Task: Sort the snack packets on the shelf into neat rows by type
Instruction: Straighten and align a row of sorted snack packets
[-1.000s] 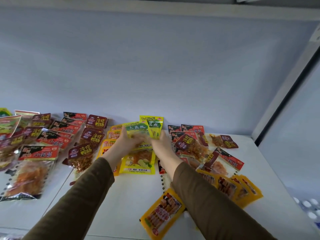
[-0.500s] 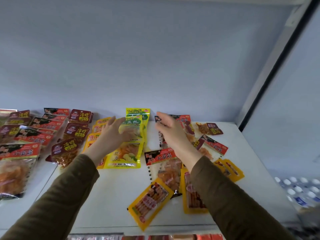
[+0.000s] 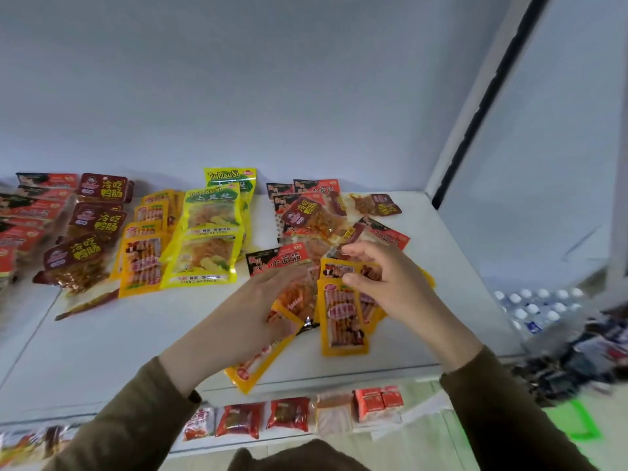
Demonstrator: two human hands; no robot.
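Snack packets cover the white shelf (image 3: 102, 351). At left lie rows of dark red packets (image 3: 98, 219), orange-yellow sausage packets (image 3: 142, 263) and yellow-green packets (image 3: 207, 256). A mixed heap (image 3: 306, 212) sits at the right. My left hand (image 3: 251, 314) lies palm down on an orange-yellow packet (image 3: 251, 367) near the front edge, thumb hidden under it, fingertips over a red-topped packet (image 3: 278, 261). My right hand (image 3: 390, 283) pinches the top of an orange-yellow packet (image 3: 339, 268) between thumb and forefinger. Another orange-yellow packet (image 3: 343, 321) lies flat just below it.
The shelf's back wall is right behind the packets and a side post (image 3: 475, 113) stands at the right. A lower shelf holds red packets (image 3: 289, 414) and small boxes (image 3: 377, 402). Bottle caps (image 3: 537, 304) show at the lower right.
Both hands have left the yellow-green packets and come back toward the front. They now rest on the orange-yellow packets in the right heap. The camera has tilted down.
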